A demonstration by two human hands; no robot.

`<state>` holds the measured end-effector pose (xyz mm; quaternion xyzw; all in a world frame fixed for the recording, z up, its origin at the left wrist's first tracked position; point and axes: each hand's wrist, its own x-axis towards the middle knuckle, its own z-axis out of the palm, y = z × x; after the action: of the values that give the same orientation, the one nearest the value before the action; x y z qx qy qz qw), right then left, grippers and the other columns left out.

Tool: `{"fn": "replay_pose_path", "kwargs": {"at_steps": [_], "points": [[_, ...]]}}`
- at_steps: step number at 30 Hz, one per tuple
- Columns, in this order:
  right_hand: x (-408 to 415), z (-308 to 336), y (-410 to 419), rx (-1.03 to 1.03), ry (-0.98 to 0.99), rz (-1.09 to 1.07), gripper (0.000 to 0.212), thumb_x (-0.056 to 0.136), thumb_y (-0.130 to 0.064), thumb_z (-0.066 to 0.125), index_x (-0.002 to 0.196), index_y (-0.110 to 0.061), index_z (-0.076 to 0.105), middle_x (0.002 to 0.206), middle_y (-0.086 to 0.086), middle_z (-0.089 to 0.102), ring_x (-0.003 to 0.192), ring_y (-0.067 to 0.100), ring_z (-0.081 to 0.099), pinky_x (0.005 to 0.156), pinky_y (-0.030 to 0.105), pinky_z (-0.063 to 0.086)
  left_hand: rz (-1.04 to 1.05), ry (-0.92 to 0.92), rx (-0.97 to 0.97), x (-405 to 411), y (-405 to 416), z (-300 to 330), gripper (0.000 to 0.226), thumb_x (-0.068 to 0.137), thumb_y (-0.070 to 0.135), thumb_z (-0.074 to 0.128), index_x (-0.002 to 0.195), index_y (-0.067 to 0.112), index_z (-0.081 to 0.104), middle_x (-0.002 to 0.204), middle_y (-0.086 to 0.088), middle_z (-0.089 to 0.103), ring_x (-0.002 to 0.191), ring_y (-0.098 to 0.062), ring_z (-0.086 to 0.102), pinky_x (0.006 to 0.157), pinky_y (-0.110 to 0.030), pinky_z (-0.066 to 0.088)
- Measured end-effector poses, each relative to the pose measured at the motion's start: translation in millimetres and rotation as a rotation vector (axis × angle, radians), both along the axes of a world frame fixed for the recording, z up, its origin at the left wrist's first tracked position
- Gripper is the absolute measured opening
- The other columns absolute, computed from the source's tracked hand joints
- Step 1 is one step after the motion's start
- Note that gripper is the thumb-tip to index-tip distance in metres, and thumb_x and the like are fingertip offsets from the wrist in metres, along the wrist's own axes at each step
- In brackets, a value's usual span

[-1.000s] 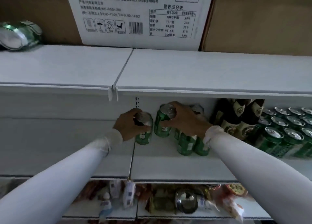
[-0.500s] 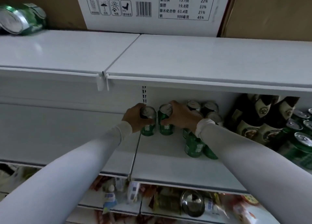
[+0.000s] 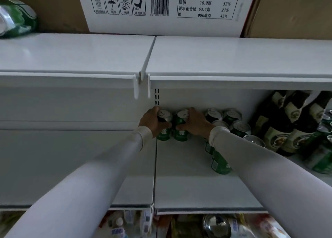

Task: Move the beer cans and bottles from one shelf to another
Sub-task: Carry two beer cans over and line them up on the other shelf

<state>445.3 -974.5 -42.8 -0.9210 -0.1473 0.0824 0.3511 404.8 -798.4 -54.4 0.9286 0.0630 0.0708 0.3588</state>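
Observation:
My left hand (image 3: 151,121) grips a green beer can (image 3: 164,128) standing at the back of the middle shelf (image 3: 188,187), by the seam between two shelf boards. Beside it, my right hand (image 3: 195,122) grips a second green can (image 3: 181,130); the two cans stand upright and nearly touch. More green cans (image 3: 239,129) stand in a group to the right, one can (image 3: 221,163) close to my right forearm. Dark beer bottles (image 3: 291,126) stand further right against the back wall.
A top shelf (image 3: 233,58) overhangs the cans and bears a white printed carton (image 3: 161,8), brown boxes and a wrapped pack of green cans (image 3: 16,18) at far left. The left shelf board (image 3: 62,166) holds nothing. Packaged goods fill the shelf below (image 3: 206,225).
Both hands have moved deeper towards the back wall with their cans, which now stand side by side. The camera has come closer and tilted.

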Motion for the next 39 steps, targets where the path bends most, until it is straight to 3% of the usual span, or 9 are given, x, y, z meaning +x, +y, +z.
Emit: {"fn": "replay_pose_path", "kwargs": {"at_steps": [8,15,21,25,28,33,37,39], "points": [[10.2,-9.1,-0.2,-0.003,-0.025,-0.014,0.072,0.077,-0.027,0.083,0.129,-0.002,0.040,0.133,0.014,0.051,0.122,0.029,0.050,0.097,0.035,0.045,0.026,-0.039,0.018,7.9,-2.0,-3.5,0.073,0.070,0.042,0.080,0.130,0.017,0.046,0.130,-0.010,0.050,0.118,-0.030,0.050,0.092,-0.031,0.039],[13.3,-11.8,-1.1,0.016,-0.043,-0.023,0.080,0.073,-0.024,0.086,0.130,0.001,0.036,0.132,0.016,0.051,0.122,0.031,0.051,0.095,0.035,0.046,0.044,-0.072,-0.036,6.4,-3.0,-6.2,0.073,0.067,0.039,0.083,0.127,0.018,0.049,0.128,-0.008,0.053,0.116,-0.029,0.053,0.094,-0.033,0.044],[8.9,-9.2,2.6,0.022,-0.024,-0.080,0.087,0.070,-0.028,0.088,0.133,-0.002,0.036,0.138,0.018,0.045,0.129,0.033,0.046,0.105,0.042,0.043,0.023,-0.045,0.006,8.8,-2.8,-5.5,0.075,0.070,0.040,0.081,0.131,0.016,0.045,0.131,-0.010,0.049,0.119,-0.030,0.050,0.094,-0.032,0.041],[-0.2,-3.1,4.7,-0.028,-0.027,-0.084,0.087,0.074,-0.027,0.085,0.138,0.000,0.033,0.142,0.018,0.041,0.132,0.033,0.041,0.104,0.037,0.039,-0.022,0.029,0.005,11.1,0.8,2.2,0.088,0.065,0.046,0.083,0.135,0.012,0.042,0.135,-0.012,0.048,0.121,-0.031,0.050,0.098,-0.034,0.043],[-9.3,3.8,0.4,-0.064,-0.041,-0.077,0.087,0.073,-0.029,0.085,0.139,-0.003,0.034,0.140,0.016,0.044,0.130,0.033,0.044,0.101,0.037,0.041,-0.042,0.052,-0.047,4.0,4.0,6.6,0.097,0.060,0.038,0.087,0.140,0.009,0.038,0.137,-0.012,0.048,0.123,-0.030,0.049,0.101,-0.032,0.042],[-36.8,22.2,-10.4,-0.169,-0.079,-0.083,0.075,0.074,-0.038,0.082,0.130,-0.005,0.045,0.127,0.014,0.053,0.117,0.033,0.053,0.087,0.036,0.047,-0.102,0.039,0.037,-36.7,7.3,19.2,0.083,0.073,0.028,0.080,0.140,0.006,0.035,0.136,-0.018,0.043,0.124,-0.032,0.046,0.103,-0.035,0.040],[-70.2,37.8,-20.1,-0.198,-0.100,0.001,0.049,0.074,-0.040,0.080,0.105,-0.014,0.052,0.097,0.002,0.057,0.094,0.023,0.059,0.066,0.027,0.038,-0.135,0.111,0.103,-81.2,7.0,29.4,0.069,0.078,0.035,0.076,0.134,0.008,0.045,0.131,-0.016,0.048,0.121,-0.029,0.049,0.098,-0.031,0.042],[-89.4,45.3,-29.3,-0.158,-0.092,0.059,0.043,0.075,-0.035,0.079,0.106,-0.014,0.057,0.101,0.002,0.065,0.098,0.025,0.064,0.072,0.029,0.048,-0.147,0.111,0.109,-106.0,2.7,39.5,0.066,0.079,0.038,0.075,0.133,0.011,0.048,0.131,-0.013,0.049,0.122,-0.027,0.048,0.100,-0.029,0.041]]}}
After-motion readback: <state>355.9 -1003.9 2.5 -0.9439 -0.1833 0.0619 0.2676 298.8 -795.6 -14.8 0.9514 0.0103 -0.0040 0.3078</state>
